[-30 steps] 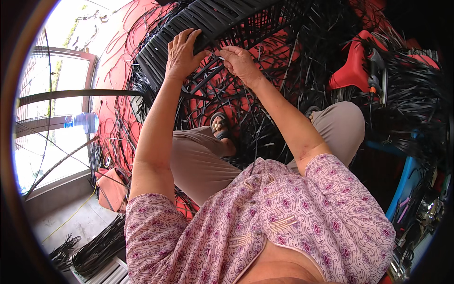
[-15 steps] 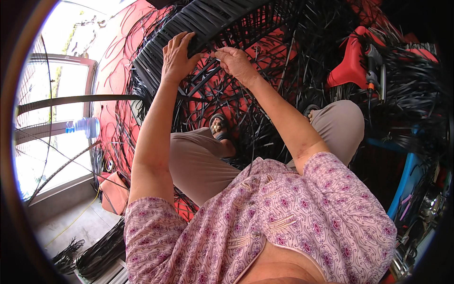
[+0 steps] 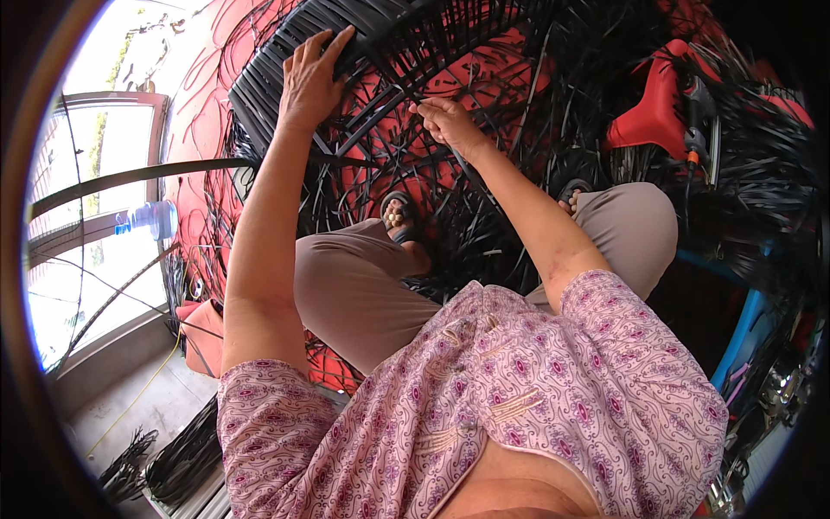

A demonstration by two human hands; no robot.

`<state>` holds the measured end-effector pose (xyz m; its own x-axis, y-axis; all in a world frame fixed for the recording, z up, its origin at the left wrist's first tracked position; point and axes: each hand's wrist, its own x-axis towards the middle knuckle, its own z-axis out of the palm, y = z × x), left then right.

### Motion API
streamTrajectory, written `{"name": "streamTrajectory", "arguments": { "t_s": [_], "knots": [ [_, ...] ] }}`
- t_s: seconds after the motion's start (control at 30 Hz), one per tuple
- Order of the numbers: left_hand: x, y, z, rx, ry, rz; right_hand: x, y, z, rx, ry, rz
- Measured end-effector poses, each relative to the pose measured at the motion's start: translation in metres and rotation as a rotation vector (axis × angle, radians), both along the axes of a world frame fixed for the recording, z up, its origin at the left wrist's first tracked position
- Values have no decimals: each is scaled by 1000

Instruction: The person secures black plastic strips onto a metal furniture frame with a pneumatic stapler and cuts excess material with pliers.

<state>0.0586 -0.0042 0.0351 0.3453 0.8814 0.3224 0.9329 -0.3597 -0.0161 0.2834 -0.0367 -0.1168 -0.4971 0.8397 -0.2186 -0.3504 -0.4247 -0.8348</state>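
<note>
A dark frame woven with flat black strips [image 3: 354, 33] slants across the top of the view. My left hand [image 3: 311, 85] rests on its near edge with fingers spread, the fingertips lying over the woven strips. To the right, just below an open part of the frame with bare bars, my right hand [image 3: 451, 126] is closed in a pinch. A thin black strip [image 3: 474, 176] passes through its fingers and trails down beside the wrist. The strip's far end is lost against the dark bars and loose strips behind.
Loose black strips lie tangled over the red floor covering [image 3: 415, 186] around my sandalled feet. A red plastic stool [image 3: 648, 117] stands at the right, with a power tool [image 3: 696, 121] against it. A blue rim [image 3: 743, 333] shows at lower right. A long strip [image 3: 138, 177] arches across the left.
My left hand has shifted a little left and up along the woven edge. My right hand has drawn slightly right and down, away from the left one.
</note>
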Motion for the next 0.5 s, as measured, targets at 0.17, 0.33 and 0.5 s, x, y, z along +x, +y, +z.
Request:
{"name": "streamTrajectory", "arguments": {
  "t_s": [0.17,0.33,0.5],
  "knots": [
    [-19,21,1,-13,-19,-18,-19,24,-36,-13,6,-34],
    [-28,38,5,-55,-64,-58,-39,46,-83,-92,-4,-21],
    [-48,77,21,-100,-277,-218,-60,75,-94,-150,-6,-111]
  ]
}}
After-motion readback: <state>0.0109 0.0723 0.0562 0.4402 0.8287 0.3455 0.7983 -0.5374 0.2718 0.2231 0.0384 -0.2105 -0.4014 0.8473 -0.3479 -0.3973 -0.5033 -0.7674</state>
